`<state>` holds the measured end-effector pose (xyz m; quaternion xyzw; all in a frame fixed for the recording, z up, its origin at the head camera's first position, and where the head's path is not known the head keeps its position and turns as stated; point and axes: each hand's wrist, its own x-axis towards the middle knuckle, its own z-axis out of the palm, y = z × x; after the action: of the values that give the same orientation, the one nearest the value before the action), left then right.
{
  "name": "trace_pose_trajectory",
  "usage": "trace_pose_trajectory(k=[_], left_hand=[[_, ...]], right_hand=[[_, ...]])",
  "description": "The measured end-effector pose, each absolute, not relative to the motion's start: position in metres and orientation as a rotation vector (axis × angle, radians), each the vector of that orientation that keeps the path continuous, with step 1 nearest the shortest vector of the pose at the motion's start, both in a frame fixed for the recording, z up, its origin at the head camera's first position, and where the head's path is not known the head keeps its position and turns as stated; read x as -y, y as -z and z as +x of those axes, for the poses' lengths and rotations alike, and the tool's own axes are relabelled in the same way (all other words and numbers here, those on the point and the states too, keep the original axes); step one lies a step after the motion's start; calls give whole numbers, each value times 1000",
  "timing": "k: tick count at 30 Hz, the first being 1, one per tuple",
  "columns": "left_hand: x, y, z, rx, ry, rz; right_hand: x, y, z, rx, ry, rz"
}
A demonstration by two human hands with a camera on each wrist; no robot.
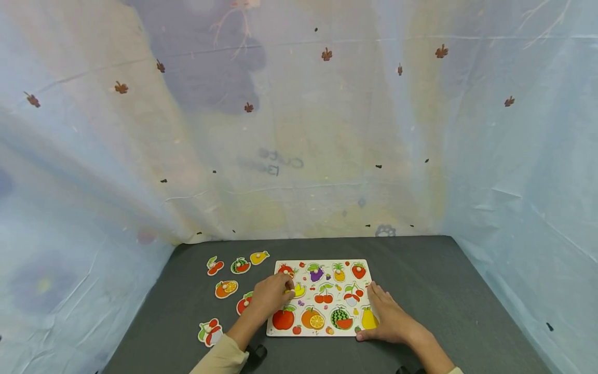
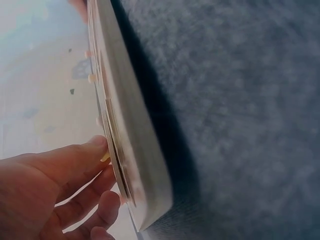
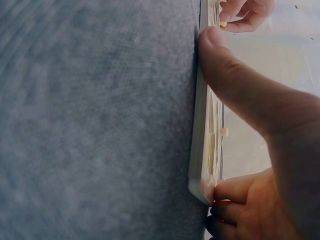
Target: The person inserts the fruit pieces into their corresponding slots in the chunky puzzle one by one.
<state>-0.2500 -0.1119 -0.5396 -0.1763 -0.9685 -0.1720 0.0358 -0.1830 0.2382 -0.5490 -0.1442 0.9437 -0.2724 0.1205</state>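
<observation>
A white wooden fruit puzzle board [image 1: 306, 332] lies on the dark table. My left hand [image 1: 271, 296] is over its left side, thumb and fingers pinching a yellow banana piece [image 1: 299, 291] at the board's surface; in the left wrist view only a yellow bit [image 2: 105, 157] shows between the fingertips. Whether the piece sits fully in its slot is hidden. My right hand [image 1: 391, 318] rests at the near right corner, thumb against the front edge and straight fingers along the right edge, partly over the pear picture [image 1: 368, 318].
Left of the board lie loose pieces: red cherries [image 1: 215, 266], a watermelon [image 1: 240, 266], a pear [image 1: 259, 257], an orange [image 1: 226, 289], a red fruit [image 1: 244, 303] partly behind my left arm, and a red-and-white fruit [image 1: 210, 332]. A patterned curtain [image 1: 308, 156] stands behind the table.
</observation>
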Motion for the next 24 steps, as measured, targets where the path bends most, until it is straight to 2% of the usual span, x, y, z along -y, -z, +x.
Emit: trace_pose_trajectory(k=[24], left_hand=[[111, 542, -250, 2955, 519, -590]], right_hand=[[-238, 550, -183, -2752, 812, -411]])
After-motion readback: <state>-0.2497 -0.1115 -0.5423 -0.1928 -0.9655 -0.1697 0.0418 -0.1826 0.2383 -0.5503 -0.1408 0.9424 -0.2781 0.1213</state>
